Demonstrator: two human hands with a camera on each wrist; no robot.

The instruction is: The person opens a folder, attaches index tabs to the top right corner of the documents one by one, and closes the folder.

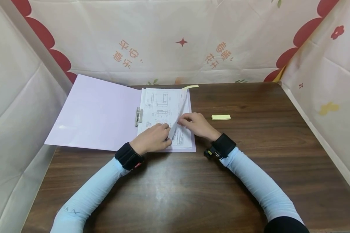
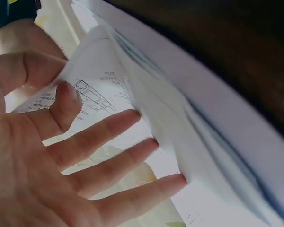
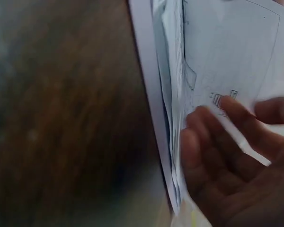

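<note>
Page [image 1: 174, 128] partly lifted in the folder [image 1: 99, 113] | we pinch its edge with our right hand [image 1: 196, 124] | our left hand [image 1: 153, 138], fingers mostly straight, touches the papers [image 1: 160, 100]

The left hand [image 2: 52, 156] held three fingertips against a printed page [image 2: 99, 61], beside the pale folder's [image 2: 180, 66] edge; another hand [image 2: 31, 45] was behind.

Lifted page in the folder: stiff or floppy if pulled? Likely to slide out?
Probably floppy: the lifted page curves in the left wrist view. Likely easy to crease, looking as thin as a single sheet. May resist sliding out: a metal clip sits at the left edge of the paper stack.
</note>
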